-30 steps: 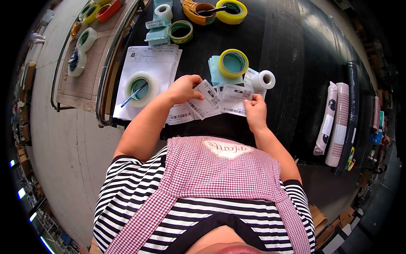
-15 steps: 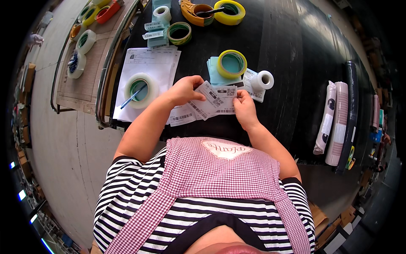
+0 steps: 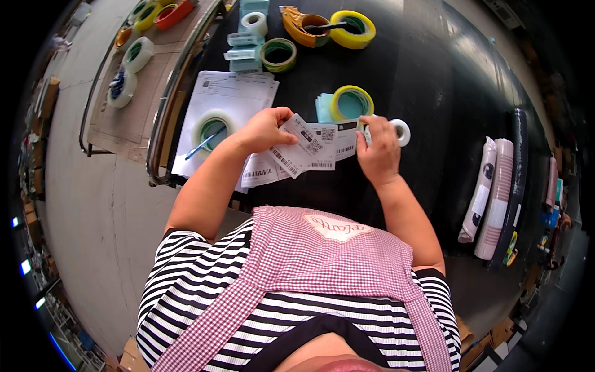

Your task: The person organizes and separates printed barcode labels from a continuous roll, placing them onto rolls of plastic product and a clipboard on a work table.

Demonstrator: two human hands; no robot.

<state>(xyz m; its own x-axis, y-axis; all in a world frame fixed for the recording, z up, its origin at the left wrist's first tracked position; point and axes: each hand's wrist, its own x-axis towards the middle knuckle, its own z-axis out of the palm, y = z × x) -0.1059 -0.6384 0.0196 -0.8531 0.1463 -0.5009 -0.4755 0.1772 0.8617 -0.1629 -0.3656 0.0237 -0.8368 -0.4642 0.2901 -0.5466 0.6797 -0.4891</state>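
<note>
My left hand (image 3: 268, 131) is closed on several white shipping labels (image 3: 299, 147) printed with barcodes and square codes, fanned out over the table's near side. A further label with a dark top strip (image 3: 346, 137) lies between my hands, just beside my right thumb. My right hand (image 3: 380, 150) is open, its fingers bent and the thumb apart from them. It partly covers a small white roll (image 3: 401, 132). Just behind, a yellow-rimmed tape roll (image 3: 351, 104) rests on pale blue slips (image 3: 323, 108). What lies beneath my right fingers is hidden.
On the left, a clear tape roll (image 3: 212, 131) with a blue pen (image 3: 206, 143) rests on white sheets (image 3: 230, 93). Farther back are an orange tape dispenser (image 3: 297, 27) and a yellow tape roll (image 3: 364, 38). Wrapped rolls (image 3: 498, 198) lie right; a cart (image 3: 105, 124) stands left.
My right hand has moved off the edge of the labels to the right, toward the small white roll. More of the dark-topped label shows. My left hand keeps its labels; the whole view has shifted slightly.
</note>
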